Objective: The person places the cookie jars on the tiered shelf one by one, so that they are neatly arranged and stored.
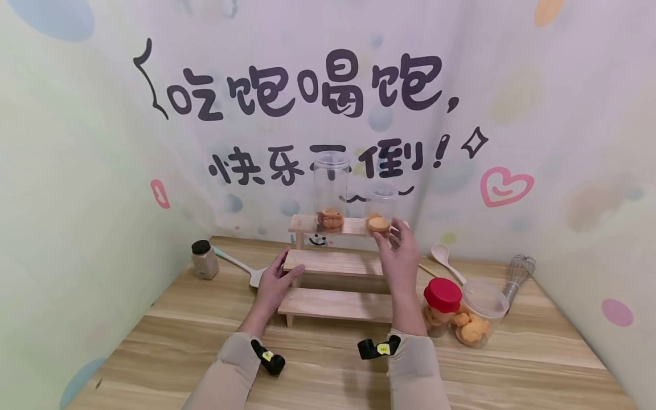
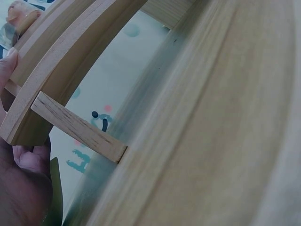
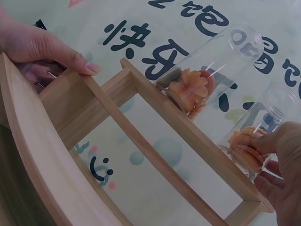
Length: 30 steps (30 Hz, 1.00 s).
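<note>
A three-step wooden rack [image 1: 335, 262] stands on the table. My left hand [image 1: 274, 287] grips the left end of its middle step, thumb on top and fingers around the edge; the left wrist view shows that hand [image 2: 23, 188] at the plank end. On the top step, toward its right end, is a short clear jar [image 1: 381, 199] of round cookies. My right hand [image 1: 401, 256] holds this jar low on its side, with the thumb in front in the right wrist view. A taller clear jar [image 3: 207, 70] with cookies in its bottom stands left of it on the same step.
Right of the rack are a red-lidded cookie jar [image 1: 442, 302], a wide clear-lidded jar [image 1: 474, 327], a pale spoon [image 1: 446, 259] and a wire whisk [image 1: 520, 273]. A black-capped bottle [image 1: 205, 261] and a white spatula [image 1: 238, 265] lie left. A printed cloth [image 1: 512, 114] hangs close behind.
</note>
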Tool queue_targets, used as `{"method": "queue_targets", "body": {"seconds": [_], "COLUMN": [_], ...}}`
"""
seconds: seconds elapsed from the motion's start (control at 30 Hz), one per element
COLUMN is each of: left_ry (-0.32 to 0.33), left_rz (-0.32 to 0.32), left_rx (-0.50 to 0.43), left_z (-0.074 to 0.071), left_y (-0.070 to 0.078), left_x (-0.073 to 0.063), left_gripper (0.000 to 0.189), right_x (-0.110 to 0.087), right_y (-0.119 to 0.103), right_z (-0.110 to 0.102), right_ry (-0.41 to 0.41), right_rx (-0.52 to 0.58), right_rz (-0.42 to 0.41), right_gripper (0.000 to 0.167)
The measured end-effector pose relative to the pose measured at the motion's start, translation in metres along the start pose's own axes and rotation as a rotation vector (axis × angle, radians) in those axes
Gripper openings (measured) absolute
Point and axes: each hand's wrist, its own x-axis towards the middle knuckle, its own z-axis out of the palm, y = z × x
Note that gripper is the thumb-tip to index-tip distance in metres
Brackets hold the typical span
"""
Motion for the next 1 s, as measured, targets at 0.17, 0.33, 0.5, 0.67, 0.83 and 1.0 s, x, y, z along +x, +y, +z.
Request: {"method": "queue_targets", "body": {"seconds": [0.17, 0.33, 0.5, 0.67, 0.83, 1.0], "left_ry": [0.001, 0.017, 0.013, -0.002, -0.002, 0.011], "left_rz": [0.010, 0.007, 0.006, 0.010, 0.009, 0.004], "left_rx": [0.004, 0.015, 0.014, 0.004, 0.014, 0.031], "left_z": [0.0008, 0.0014, 0.0020, 0.0009, 0.0005, 0.0010], "left_y": [0.0012, 0.0028, 0.0034, 0.0021, 0.0018, 0.0026], "left_x": [0.0003, -0.0007, -0.0005, -0.0002, -0.0002, -0.0003], "left_gripper": [0.083, 0.083, 0.082, 0.080, 0.080, 0.082], "right_x": [-0.0005, -0.0012, -0.0012, -0.0018, -0.0024, -0.0024], "right_y": [0.0003, 0.0020, 0.0039, 0.0049, 0.0046, 0.0042], "right_z": [0.0013, 0.0027, 0.0031, 0.0031, 0.0024, 0.0022], "right_ry": [0.015, 0.018, 0.020, 0.018, 0.011, 0.008], "right_rx": [-0.018, -0.007, -0.008, -0.009, -0.015, -0.024], "right_rz": [0.000, -0.012, -0.006, 0.000, 0.003, 0.010], "right_gripper": [0.051, 0.047, 0.045, 0.043, 0.042, 0.041]}}
